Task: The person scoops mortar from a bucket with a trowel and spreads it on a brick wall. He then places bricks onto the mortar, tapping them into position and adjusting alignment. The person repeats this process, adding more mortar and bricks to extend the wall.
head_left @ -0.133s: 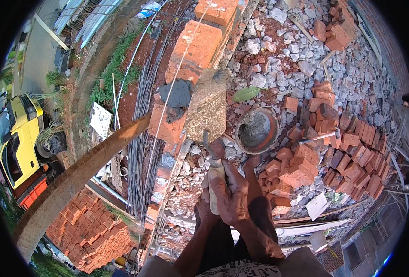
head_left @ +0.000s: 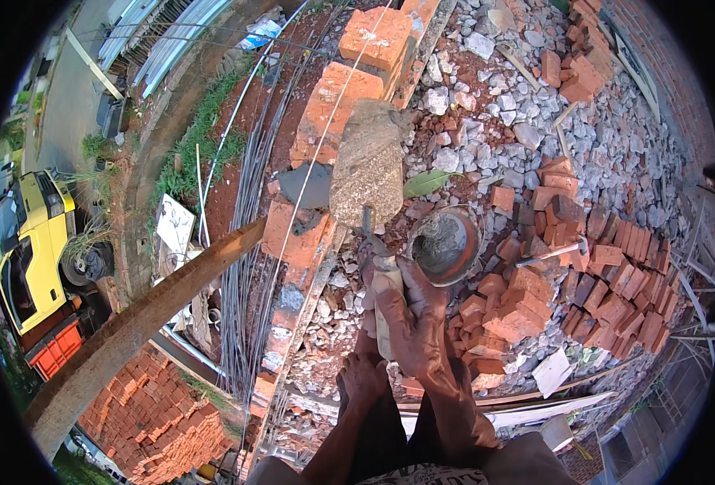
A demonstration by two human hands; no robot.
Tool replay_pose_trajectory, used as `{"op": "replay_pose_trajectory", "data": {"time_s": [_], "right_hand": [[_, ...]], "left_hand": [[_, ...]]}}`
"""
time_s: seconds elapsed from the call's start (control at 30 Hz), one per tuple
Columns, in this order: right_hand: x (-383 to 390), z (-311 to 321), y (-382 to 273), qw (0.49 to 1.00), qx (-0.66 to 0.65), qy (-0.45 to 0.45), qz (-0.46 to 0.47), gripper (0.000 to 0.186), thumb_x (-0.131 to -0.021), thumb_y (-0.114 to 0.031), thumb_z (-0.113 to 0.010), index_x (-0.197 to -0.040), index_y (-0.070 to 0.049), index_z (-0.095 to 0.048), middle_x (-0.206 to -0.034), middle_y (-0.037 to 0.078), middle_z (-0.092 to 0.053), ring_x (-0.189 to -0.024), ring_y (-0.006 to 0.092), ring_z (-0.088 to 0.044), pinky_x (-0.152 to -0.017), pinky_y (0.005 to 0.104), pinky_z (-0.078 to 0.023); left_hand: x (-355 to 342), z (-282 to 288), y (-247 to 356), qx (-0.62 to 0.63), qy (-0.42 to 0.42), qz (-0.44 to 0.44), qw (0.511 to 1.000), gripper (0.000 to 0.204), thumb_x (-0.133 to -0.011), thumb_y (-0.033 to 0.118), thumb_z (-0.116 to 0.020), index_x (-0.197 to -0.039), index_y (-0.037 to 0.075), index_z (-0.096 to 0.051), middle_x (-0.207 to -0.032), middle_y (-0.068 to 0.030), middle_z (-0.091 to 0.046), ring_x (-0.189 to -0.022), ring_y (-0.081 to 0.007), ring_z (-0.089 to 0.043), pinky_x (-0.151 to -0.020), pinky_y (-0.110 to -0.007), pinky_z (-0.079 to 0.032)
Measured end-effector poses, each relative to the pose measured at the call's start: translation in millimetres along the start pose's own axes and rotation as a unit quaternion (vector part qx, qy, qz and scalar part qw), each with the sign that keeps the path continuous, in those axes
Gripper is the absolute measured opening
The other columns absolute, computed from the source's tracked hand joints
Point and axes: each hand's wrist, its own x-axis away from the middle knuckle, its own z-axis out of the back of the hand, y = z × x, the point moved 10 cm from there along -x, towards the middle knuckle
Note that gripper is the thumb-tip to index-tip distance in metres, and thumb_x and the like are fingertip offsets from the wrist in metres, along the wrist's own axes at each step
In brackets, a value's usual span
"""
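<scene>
My right hand [head_left: 418,323] is closed round the pale handle of a trowel [head_left: 365,170]. Its broad, mortar-stained blade lies over the right edge of a red brick wall [head_left: 290,238]. Just left of the blade, a patch of wet grey mortar [head_left: 307,184] sits on the bricks, partly hidden by it. A taut string [head_left: 319,149] runs along the wall above the mortar. My left hand [head_left: 363,378] hangs low beside the trowel handle, fingers loosely bent and apart, with nothing visible in it.
A round bucket of mortar [head_left: 446,245] stands right of the trowel. Beyond it lie stacked bricks [head_left: 523,303], a hammer [head_left: 553,253] and broken rubble [head_left: 527,133]. A long wooden plank [head_left: 147,319] reaches the wall from the left, near metal rods [head_left: 248,267]. A yellow truck [head_left: 38,250] is farther left.
The mortar lump beside the blade now looks flatter and smoother. My right hand and the trowel have shifted slightly; the left hand sits a little farther from the handle.
</scene>
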Motion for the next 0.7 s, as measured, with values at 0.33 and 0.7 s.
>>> {"op": "replay_pose_trajectory", "data": {"time_s": [0.33, 0.7], "right_hand": [[2, 52, 61, 0.986, -0.123, -0.081, -0.079, 0.033, -0.097, -0.025, -0.059, -0.117, 0.002, -0.058, -0.075, 0.008, -0.062, -0.056, 0.0137, -0.059, -0.048, 0.0285, -0.049], [-14, 337, 280, 0.776, 0.577, 0.209, -0.144, 0.026, -0.083, -0.013, -0.065, -0.103, 0.002, -0.062, -0.087, 0.023, -0.068, -0.084, 0.0399, -0.068, -0.073, 0.05, -0.053]], "left_hand": [[-1, 32, 26, -0.048, 0.025, -0.007, 0.999, 0.056, -0.084, 0.039, -0.068, -0.113, -0.007, -0.054, -0.112, -0.0233, -0.054, -0.113, -0.0418, -0.051, -0.093, -0.053, -0.043], [1, 12, 15, -0.076, 0.036, 0.011, 0.996, 0.057, -0.083, 0.034, -0.07, -0.113, -0.012, -0.055, -0.115, -0.0305, -0.054, -0.11, -0.0464, -0.051, -0.094, -0.055, -0.041]]}}
